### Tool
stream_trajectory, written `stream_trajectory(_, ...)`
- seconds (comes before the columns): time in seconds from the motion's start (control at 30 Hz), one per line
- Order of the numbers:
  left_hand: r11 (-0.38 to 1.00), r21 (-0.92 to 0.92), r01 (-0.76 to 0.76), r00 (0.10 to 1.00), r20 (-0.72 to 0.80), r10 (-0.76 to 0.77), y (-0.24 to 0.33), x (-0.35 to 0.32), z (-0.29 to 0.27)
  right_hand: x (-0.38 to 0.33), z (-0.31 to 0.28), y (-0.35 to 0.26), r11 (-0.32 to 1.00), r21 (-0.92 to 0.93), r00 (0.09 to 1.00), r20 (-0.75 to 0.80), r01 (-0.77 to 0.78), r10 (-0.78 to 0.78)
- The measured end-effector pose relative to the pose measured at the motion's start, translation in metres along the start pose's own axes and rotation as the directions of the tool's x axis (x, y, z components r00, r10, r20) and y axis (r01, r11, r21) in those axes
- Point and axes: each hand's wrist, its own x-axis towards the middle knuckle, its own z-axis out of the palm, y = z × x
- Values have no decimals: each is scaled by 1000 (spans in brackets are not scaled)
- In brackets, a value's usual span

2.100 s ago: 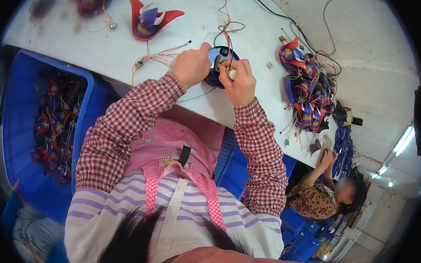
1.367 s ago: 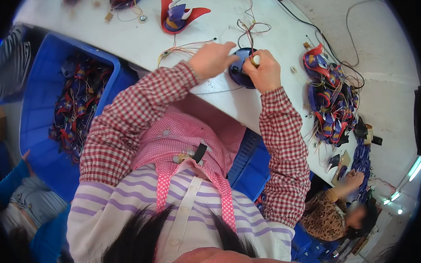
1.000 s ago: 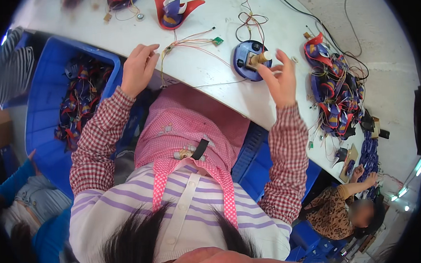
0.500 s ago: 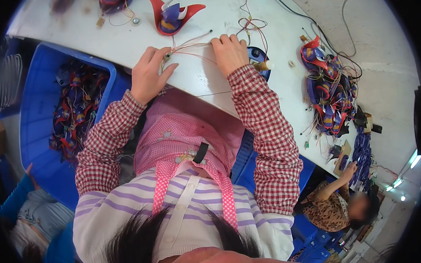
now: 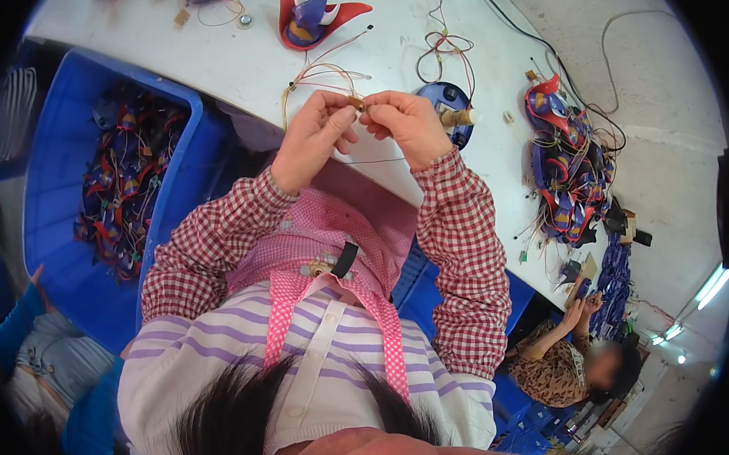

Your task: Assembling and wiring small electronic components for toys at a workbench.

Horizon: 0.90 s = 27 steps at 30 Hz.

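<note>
Small brown board [image 5: 357, 103], mostly covered by fingers (details too small), pinched between left hand [image 5: 313, 140] and right hand [image 5: 410, 125], near white table's [image 5: 492, 177] front edge. Thin wires [image 5: 325, 70] loop behind; table surface spans between blue round base [image 5: 433, 92] and toy heap [image 5: 569, 166].

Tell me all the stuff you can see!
Table: one, white, along the top
Small part: one, brown, upper centre
Wires: several, red and yellow, on table
Round base: one, blue, right of small part
Cylinder: one, tan, on round base
Winged toy: one, red and purple, top centre
Toy pile: one, red and purple, table's right
Bin: one, blue, left, holding toys
Co-worker: one, in patterned brown, lower right
Second person: one, in blue, lower left
Left grip, right grip: two, red-checked sleeves, at small part
</note>
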Motion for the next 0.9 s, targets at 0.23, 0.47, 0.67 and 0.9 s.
stream_trajectory(0.23, 974, -104, 203, 973, 131, -189, 6, -4, -13, -25, 5, 25, 933, 353, 997, 25, -74, 69)
stream_trajectory(0.47, 969, -36, 245, 962, 135, -238, 6, -15, -16, -42, 35, 44, 794, -332, 796, -168, 509, -581)
stream_trajectory(0.67, 963, 6, 271, 946, 183, -267, 4, -27, -22, -47, 43, 53, 775, -363, 791, -145, 517, -595)
stream_trajectory(0.9, 278, 858, -432, 760, 180, 625, 13, -13, -38, -52, 34, 58, 961, 12, 939, -219, 275, -266)
